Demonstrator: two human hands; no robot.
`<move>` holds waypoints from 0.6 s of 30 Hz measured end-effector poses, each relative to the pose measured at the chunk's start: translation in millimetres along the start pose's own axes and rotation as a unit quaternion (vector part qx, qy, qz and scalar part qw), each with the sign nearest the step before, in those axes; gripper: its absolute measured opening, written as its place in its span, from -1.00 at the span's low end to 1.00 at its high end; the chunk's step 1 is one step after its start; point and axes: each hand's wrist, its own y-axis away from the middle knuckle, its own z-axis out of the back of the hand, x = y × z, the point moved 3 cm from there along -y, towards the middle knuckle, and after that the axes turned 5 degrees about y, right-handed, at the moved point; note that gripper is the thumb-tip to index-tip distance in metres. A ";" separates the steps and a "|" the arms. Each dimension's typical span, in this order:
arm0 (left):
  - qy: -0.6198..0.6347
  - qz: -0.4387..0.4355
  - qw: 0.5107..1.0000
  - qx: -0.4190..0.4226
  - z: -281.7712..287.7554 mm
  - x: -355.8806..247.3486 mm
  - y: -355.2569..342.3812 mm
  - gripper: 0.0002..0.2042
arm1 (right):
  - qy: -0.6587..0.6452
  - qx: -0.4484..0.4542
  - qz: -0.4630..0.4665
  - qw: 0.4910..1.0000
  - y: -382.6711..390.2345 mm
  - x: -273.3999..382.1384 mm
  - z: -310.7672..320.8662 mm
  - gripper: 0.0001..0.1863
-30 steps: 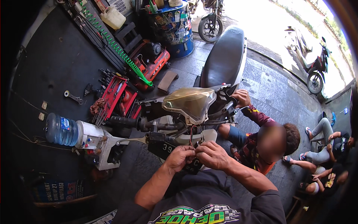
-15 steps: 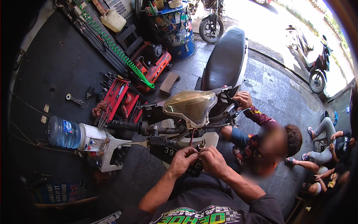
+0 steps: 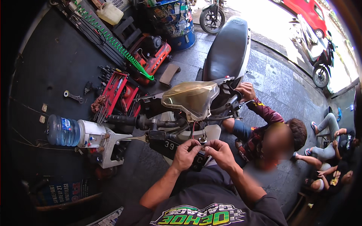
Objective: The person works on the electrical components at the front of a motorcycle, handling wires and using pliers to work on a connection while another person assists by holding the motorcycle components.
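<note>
In front of the motorcycle's front end, my left hand [image 3: 185, 155] and my right hand [image 3: 221, 153] meet with fingertips nearly touching, both closed in a pinch. Thin red and dark wires [image 3: 193, 132] hang from under the yellowed headlight [image 3: 192, 98] to my left fingertips. What my right fingertips pinch is too small to make out. A small pale connector or bulb socket [image 3: 203, 139] sits just above my fingers. Behind my hands is the dark number plate [image 3: 169, 147], partly covered by them. The handlebar grip [image 3: 122, 119] sticks out to the left.
Another person [image 3: 264, 139] crouches at the right, one hand [image 3: 246, 91] on the motorcycle beside its seat [image 3: 227, 49]. Left are a red toolbox [image 3: 115, 94], a water bottle [image 3: 62, 130] and a wrench [image 3: 73, 96]. A red compressor [image 3: 156, 58] stands farther back. Several people sit far right.
The view has shifted slightly, and the scene sits a little higher. My hands have moved slightly apart at the fingertips and stay pinched. A red car has come into view outside.
</note>
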 end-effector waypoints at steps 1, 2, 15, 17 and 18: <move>0.009 0.018 1.000 0.008 2.2 1.1 -1.7 -0.93 | 0.031 -0.005 0.051 0.998 1.5 7.4 -1.4 -0.76; 0.019 0.035 0.999 0.016 5.7 1.4 -2.9 -0.92 | 0.129 -0.031 0.098 0.986 2.9 6.1 2.4 -0.71; 0.101 0.107 0.989 0.028 10.1 0.8 -2.7 -0.93 | 0.492 -0.011 0.455 0.742 -6.4 37.5 -6.3 -0.68; 0.085 0.097 0.991 0.036 8.8 -1.7 -2.8 -0.93 | 0.496 -0.013 0.460 0.736 -6.2 40.2 -5.4 -0.70; 0.077 0.093 0.992 0.038 9.0 -2.6 -2.4 -0.93 | 0.503 -0.011 0.463 0.730 -5.0 43.2 -6.4 -0.71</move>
